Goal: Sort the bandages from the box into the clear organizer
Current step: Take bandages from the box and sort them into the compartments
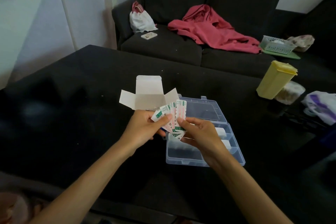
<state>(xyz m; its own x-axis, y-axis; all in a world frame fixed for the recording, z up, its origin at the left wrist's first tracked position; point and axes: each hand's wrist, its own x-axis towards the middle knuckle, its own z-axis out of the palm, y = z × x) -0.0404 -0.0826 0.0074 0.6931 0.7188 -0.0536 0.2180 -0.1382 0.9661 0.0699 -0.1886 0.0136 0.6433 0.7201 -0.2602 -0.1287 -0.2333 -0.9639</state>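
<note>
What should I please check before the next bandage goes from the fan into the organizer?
1. Organizer lid open: ok, it lies flat behind the tray.
2. Free compartment: ok, the front one looks empty; the right ones hold white items.
3. Bandages secure: ok, the left hand holds them fanned out.
4. One bandage singled out: cannot tell, the right hand pinches the fan's lower edge, but how many strips is unclear.
5. Box emptied: cannot tell, its flaps are open, yet the fan hides the inside.
6. Path to the tray clear: ok, both hands are right above it.
</note>
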